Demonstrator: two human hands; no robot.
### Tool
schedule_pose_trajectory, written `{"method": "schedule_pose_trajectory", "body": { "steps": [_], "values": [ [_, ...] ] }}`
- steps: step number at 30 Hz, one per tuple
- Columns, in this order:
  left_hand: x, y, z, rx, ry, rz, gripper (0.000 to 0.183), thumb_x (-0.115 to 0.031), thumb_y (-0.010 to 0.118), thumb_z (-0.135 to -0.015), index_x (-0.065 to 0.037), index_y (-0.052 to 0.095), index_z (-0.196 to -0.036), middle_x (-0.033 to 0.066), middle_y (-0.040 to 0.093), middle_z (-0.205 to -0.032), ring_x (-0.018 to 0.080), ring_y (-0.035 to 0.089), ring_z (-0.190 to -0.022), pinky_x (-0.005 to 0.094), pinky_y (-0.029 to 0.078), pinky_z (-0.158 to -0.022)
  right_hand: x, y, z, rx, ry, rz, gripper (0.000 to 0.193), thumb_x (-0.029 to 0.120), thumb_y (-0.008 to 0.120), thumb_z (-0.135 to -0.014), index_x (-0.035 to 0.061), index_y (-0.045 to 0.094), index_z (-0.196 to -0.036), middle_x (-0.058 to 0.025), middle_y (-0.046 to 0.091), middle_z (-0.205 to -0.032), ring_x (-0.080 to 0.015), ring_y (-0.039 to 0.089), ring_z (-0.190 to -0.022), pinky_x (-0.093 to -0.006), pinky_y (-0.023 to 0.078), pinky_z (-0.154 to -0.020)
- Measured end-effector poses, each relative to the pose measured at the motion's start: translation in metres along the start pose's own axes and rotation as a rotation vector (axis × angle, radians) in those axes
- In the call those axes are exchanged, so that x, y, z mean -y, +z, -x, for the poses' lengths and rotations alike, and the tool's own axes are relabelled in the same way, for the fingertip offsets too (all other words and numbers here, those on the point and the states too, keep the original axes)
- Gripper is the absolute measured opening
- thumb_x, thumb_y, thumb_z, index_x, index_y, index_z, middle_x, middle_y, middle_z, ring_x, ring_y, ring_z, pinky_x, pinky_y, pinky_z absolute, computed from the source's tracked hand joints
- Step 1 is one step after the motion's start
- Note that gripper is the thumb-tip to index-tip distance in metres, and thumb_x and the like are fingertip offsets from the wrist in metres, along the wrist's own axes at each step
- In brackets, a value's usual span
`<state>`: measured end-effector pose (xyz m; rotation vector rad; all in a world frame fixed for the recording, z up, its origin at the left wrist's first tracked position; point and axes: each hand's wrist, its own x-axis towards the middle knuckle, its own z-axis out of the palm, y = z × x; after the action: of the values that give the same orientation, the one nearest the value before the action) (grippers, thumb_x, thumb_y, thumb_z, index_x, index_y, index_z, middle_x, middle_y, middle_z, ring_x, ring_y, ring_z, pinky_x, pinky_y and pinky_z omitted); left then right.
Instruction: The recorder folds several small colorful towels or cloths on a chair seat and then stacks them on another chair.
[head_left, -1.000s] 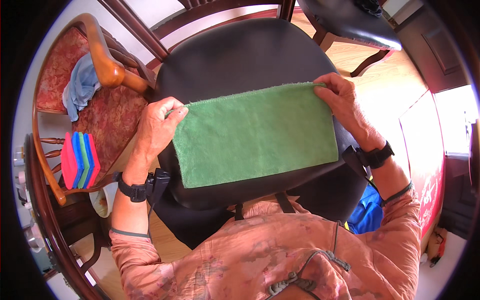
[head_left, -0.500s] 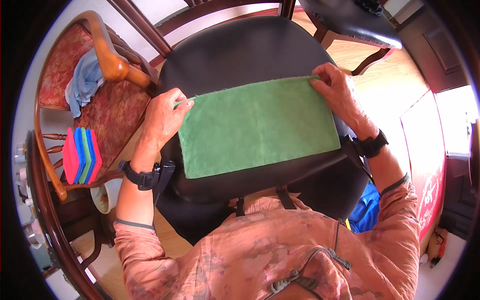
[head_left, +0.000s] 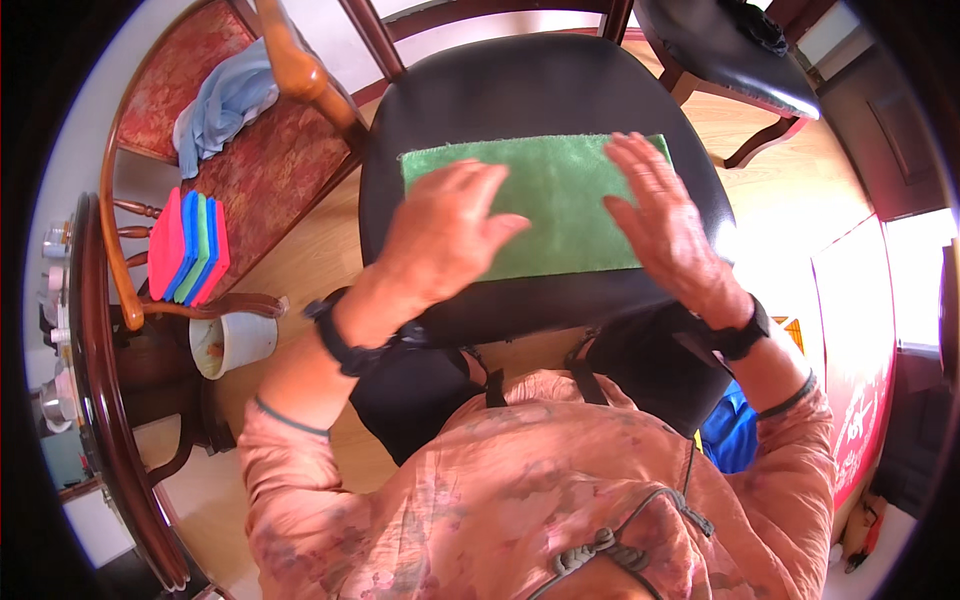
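A green cloth [head_left: 555,215], folded into a rectangle, lies on the black padded seat of a chair [head_left: 530,85] in front of me. My left hand [head_left: 445,230] is over the cloth's left part, fingers stretched out and thumb apart, hiding its lower left corner. At the right end, my right hand [head_left: 665,215] is also open, its fingers extended over the cloth's edge. Neither hand grips anything. Whether the palms touch the cloth or hover just above it, I cannot tell.
On the left, a wooden armchair with a red patterned seat [head_left: 270,185] holds a light blue cloth [head_left: 225,105]. Several red, blue and green folded pieces [head_left: 190,248] stand by its arm. A white bin [head_left: 235,342] is below. Another black-seated chair [head_left: 725,55] stands at the back right.
Both hands have let go of the cloth's upper corners and opened. The left hand has moved inward over the cloth, which now lies on the seat. The view has shifted slightly.
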<state>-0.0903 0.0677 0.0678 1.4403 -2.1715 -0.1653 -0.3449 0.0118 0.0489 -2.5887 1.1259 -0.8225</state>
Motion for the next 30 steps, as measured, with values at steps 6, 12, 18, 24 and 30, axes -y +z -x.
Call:
{"method": "schedule_pose_trajectory", "body": {
  "steps": [6,12,18,24,30],
  "values": [
    [-0.002,0.058,-0.009,0.234,0.076,-0.229,0.089,-0.059,0.059,-0.084,-0.002,0.031,-0.146,0.0197,0.031,-0.151,0.0381,0.026,-0.141,0.0581,0.018,-0.112,-0.004,0.052,-0.006,0.134,0.014,0.214,0.059,0.036,0.057,-0.092,0.0001,0.043,-0.137,-0.0207,0.040,-0.145,-0.0377,0.032,-0.139,-0.0534,0.022,-0.114],
    [0.009,0.061,-0.004,0.232,0.085,-0.259,0.093,-0.067,0.057,-0.081,-0.006,0.033,-0.146,0.0202,0.028,-0.152,0.0380,0.024,-0.142,0.0631,0.017,-0.110,-0.008,0.054,-0.002,0.096,-0.020,0.219,0.066,0.045,0.055,-0.091,0.0004,0.044,-0.138,-0.0208,0.039,-0.145,-0.0386,0.033,-0.137,-0.0545,0.022,-0.113],
    [0.034,0.044,0.008,0.234,0.112,-0.345,0.092,-0.073,0.043,-0.083,-0.010,0.031,-0.149,0.0178,0.031,-0.152,0.0367,0.025,-0.142,0.0566,0.016,-0.113,-0.055,0.026,0.012,0.164,0.097,0.352,0.077,0.057,0.048,-0.092,0.0017,0.036,-0.144,-0.0215,0.030,-0.151,-0.0367,0.024,-0.143,-0.0528,0.016,-0.116],
    [0.037,0.041,0.010,0.220,0.103,-0.395,0.093,-0.077,0.037,-0.083,-0.011,0.032,-0.149,0.0177,0.030,-0.152,0.0384,0.025,-0.141,0.0579,0.017,-0.112,-0.057,0.027,0.014,0.202,0.128,0.377,0.082,0.064,0.040,-0.093,0.0022,0.032,-0.146,-0.0205,0.026,-0.153,-0.0348,0.019,-0.145,-0.0498,0.013,-0.118],
    [0.037,0.041,0.010,0.216,0.104,-0.386,0.093,-0.077,0.037,-0.082,-0.011,0.032,-0.148,0.0175,0.031,-0.151,0.0385,0.025,-0.140,0.0591,0.018,-0.111,-0.056,0.027,0.014,0.193,0.122,0.373,0.082,0.065,0.038,-0.093,0.0028,0.032,-0.147,-0.0202,0.026,-0.153,-0.0346,0.019,-0.145,-0.0494,0.012,-0.118]
  ]
}}
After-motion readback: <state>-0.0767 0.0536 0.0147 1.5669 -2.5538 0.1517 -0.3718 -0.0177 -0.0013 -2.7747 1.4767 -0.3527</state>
